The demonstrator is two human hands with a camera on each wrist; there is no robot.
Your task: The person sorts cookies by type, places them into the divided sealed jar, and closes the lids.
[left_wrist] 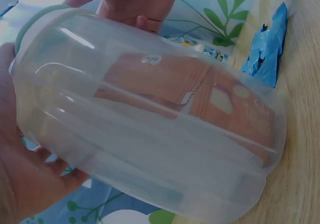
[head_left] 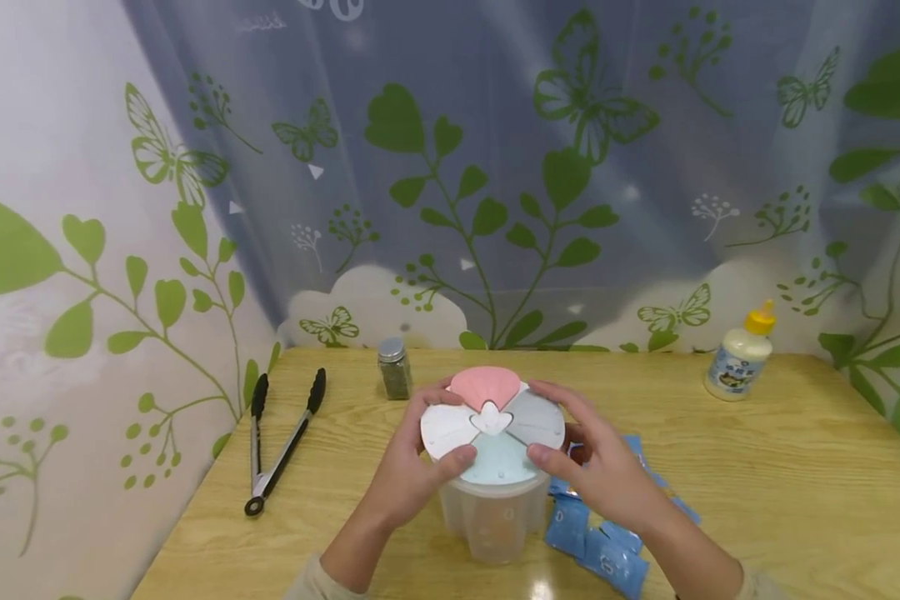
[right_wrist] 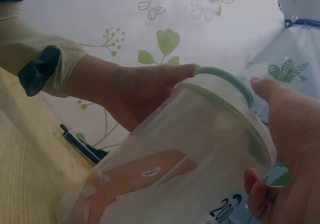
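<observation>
Leafy, butterfly-printed curtains (head_left: 457,50) hang behind a wooden table (head_left: 795,500). Between the hands stands a translucent container (head_left: 492,525) — brown packets (left_wrist: 150,79) inside — and the left hand (head_left: 416,454) and right hand (head_left: 607,462) grip its petal-patterned lid (head_left: 498,458) from opposite sides. Blue packets (head_left: 611,558) lie beside the right hand; tongs (head_left: 282,456) lie left of the left.

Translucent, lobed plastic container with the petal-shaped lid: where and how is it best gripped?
Grip the container at its upper walls, just under the pink, white, grey and pale-blue lid, probably from left and right together: it stands upright with wide, lobed sides, and small blue packets lie close by its base on the right.
</observation>
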